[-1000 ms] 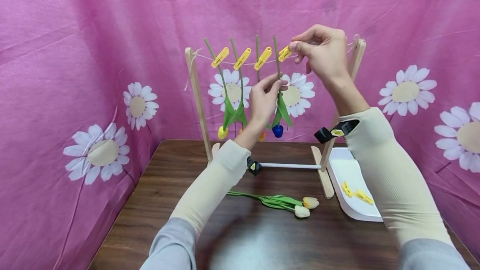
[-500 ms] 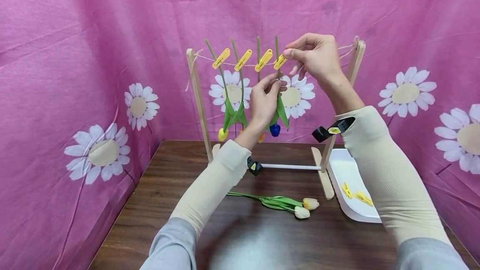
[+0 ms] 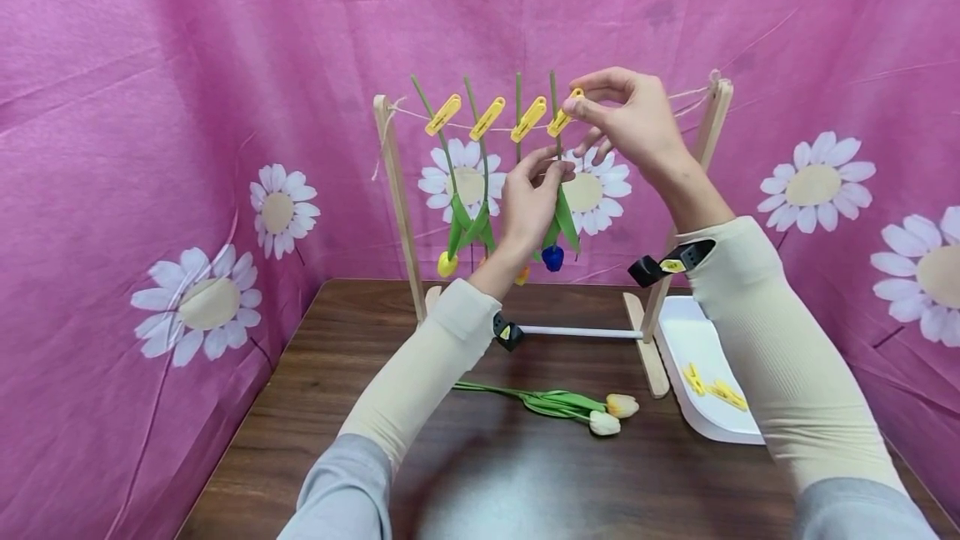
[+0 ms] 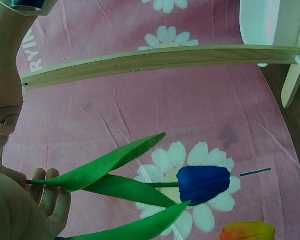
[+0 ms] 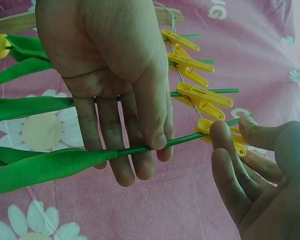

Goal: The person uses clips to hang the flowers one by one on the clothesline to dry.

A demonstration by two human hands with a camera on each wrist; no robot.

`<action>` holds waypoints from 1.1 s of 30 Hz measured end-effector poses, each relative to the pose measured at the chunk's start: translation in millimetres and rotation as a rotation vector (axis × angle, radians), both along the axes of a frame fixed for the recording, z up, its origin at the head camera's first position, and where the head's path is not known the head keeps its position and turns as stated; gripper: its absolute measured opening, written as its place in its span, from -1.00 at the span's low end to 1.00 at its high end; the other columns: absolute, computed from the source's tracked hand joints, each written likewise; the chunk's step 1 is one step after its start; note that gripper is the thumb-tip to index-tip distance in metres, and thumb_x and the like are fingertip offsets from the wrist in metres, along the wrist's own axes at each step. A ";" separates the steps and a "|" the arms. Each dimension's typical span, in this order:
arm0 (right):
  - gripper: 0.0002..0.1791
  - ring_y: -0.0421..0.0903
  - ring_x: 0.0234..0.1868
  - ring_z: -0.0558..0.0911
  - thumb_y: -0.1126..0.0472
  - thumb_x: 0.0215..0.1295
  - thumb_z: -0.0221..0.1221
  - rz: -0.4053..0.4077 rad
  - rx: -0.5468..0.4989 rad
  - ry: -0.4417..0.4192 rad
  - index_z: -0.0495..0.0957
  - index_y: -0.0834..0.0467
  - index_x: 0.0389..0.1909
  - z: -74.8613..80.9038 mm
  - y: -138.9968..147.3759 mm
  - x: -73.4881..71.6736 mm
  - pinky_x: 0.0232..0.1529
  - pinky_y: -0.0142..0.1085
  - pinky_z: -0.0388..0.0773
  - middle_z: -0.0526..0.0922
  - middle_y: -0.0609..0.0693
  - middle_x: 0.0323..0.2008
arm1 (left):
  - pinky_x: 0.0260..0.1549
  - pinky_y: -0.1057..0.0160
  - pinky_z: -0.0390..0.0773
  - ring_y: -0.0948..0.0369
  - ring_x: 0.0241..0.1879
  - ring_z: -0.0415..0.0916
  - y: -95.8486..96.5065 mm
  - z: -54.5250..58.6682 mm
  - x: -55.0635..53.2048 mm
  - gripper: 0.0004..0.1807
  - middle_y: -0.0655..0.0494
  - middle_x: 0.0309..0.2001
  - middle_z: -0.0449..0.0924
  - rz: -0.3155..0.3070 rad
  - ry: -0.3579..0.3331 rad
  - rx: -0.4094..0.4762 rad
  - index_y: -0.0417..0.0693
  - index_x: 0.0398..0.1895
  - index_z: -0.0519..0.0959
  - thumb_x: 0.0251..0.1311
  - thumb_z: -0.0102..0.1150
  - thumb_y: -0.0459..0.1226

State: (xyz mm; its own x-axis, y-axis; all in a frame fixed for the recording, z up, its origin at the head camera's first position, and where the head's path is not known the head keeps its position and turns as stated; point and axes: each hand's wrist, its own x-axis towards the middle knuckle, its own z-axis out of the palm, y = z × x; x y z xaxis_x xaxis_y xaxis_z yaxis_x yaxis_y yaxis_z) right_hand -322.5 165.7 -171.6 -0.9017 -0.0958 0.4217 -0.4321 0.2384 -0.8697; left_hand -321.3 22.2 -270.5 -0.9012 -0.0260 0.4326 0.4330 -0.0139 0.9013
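A blue tulip (image 3: 552, 258) hangs head down, its stem crossing the string (image 5: 183, 80). My left hand (image 3: 531, 198) pinches that stem between thumb and fingers, just above the leaves. At the string, a yellow clothespin (image 3: 558, 122) bites the stem. Around this clothespin's handle end lies my right hand (image 3: 630, 111), thumb and forefinger spread apart with the handle showing between them. To the left, several more yellow clothespins (image 3: 487, 119) hold other tulips upside down, including a yellow tulip (image 3: 447, 264). Orange tulip heads are partly hidden behind my left forearm.
A wooden frame (image 3: 401, 215) carries the string, with a white crossbar (image 3: 585, 332) low down. On the brown table (image 3: 322, 415) lie pale tulips (image 3: 604, 422). A white tray (image 3: 690, 419) at the right contains loose yellow clothespins (image 3: 726, 394).
My right hand has moved left and slightly down, bringing the clothespin onto the stem and string. Its fingers have since loosened, exposing the handle end. My left hand stays on the stem.
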 end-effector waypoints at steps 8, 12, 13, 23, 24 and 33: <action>-0.63 -0.15 -0.64 0.74 0.20 0.39 0.42 -0.029 -0.135 0.147 0.66 0.21 0.16 -3.7 -0.7 4.7 -0.67 -0.35 0.62 0.75 0.00 -0.02 | 0.07 0.43 0.65 0.24 0.06 0.76 -8.2 -3.6 2.8 -0.64 0.00 0.07 0.81 -0.038 0.032 -0.051 -0.10 0.36 0.57 0.60 0.12 -0.29; -0.77 -0.13 -0.71 0.70 0.28 0.40 0.39 -0.035 -0.270 0.222 0.68 0.23 0.00 -7.0 0.3 8.7 -0.77 -0.36 0.53 0.74 0.00 -0.14 | 0.17 0.39 0.64 0.23 0.15 0.71 -15.0 -8.2 7.3 -0.61 -0.02 0.17 0.76 -0.038 0.069 -0.107 -0.06 0.41 0.54 0.60 0.11 -0.30; -0.81 -0.13 -0.72 0.69 0.28 0.40 0.38 -0.045 -0.278 0.231 0.68 0.22 -0.03 -8.0 1.2 9.8 -0.79 -0.36 0.50 0.75 -0.01 -0.17 | 0.20 0.38 0.63 0.21 0.19 0.70 -16.8 -9.7 8.7 -0.59 -0.03 0.20 0.74 -0.036 0.083 -0.120 -0.08 0.42 0.53 0.59 0.11 -0.30; -0.87 -0.22 -0.74 0.65 0.20 0.50 0.30 -0.145 -0.095 0.239 0.71 0.19 -0.11 -23.2 16.6 22.9 -0.77 -0.40 0.50 0.80 -0.15 -0.30 | 0.26 0.40 0.60 0.19 0.25 0.66 -32.7 -23.9 20.0 -0.61 -0.06 0.24 0.70 0.005 0.222 -0.186 -0.17 0.37 0.55 0.56 0.07 -0.37; -0.86 -0.22 -0.74 0.64 0.20 0.51 0.29 -0.145 -0.080 0.237 0.71 0.19 -0.11 -25.8 18.5 24.2 -0.77 -0.40 0.50 0.81 -0.17 -0.30 | 0.22 0.39 0.62 0.17 0.20 0.68 -34.6 -25.9 20.6 -0.64 -0.08 0.19 0.72 0.017 0.242 -0.191 -0.19 0.33 0.57 0.55 0.08 -0.39; -0.82 -0.24 -0.73 0.64 0.12 0.52 0.30 -0.200 0.052 0.226 0.73 0.16 -0.11 -53.6 40.9 36.4 -0.77 -0.41 0.46 0.79 -0.27 -0.33 | -0.16 0.35 0.65 0.00 -0.19 0.67 -59.7 -48.9 29.0 -0.80 -0.11 -0.17 0.74 0.017 0.267 -0.229 -0.23 0.08 0.65 0.55 0.09 -0.37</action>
State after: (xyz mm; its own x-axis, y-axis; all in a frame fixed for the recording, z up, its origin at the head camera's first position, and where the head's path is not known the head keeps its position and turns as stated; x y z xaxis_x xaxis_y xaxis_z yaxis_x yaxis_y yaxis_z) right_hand -286.2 206.5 -225.2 -0.7889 0.0471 0.6127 -0.5531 0.3802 -0.7414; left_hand -292.3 -37.5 -319.3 -0.7559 0.0855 0.6491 0.6522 0.1849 0.7351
